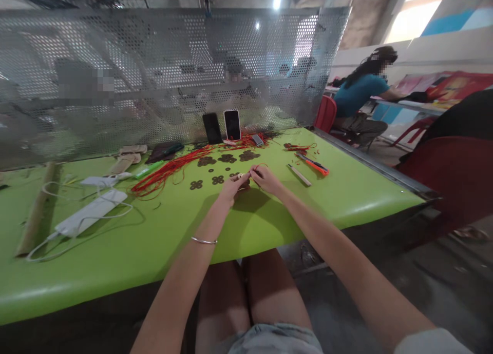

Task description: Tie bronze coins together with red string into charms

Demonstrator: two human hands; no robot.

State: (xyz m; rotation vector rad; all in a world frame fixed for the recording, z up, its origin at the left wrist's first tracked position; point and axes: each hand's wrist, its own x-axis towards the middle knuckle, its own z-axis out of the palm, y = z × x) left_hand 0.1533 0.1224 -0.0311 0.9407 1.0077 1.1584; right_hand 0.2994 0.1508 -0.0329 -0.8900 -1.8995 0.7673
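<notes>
My left hand [233, 187] is closed in a pinch near the middle of the green table [269, 236]. A small pale piece shows at its fingertips, too small to name. Close beside it, my right hand [266, 180] pinches a thin red cord [262, 165], which loops up over the fingers. The two sets of fingertips almost meet. Round dark coin-like discs [217, 180] lie in small clusters left of and under my hands. Farther back are larger heaps of such discs [227, 158]. Some discs are hidden behind my left hand.
A bundle of red cords [169, 170] lies to the left, near a white power strip [91, 212]. Right of my hands rest an orange utility knife [314, 164] and a pale-handled tool [299, 175]. Two phones [232, 124] lean against a perforated metal screen [154, 87]. A person [360, 95] sits at right.
</notes>
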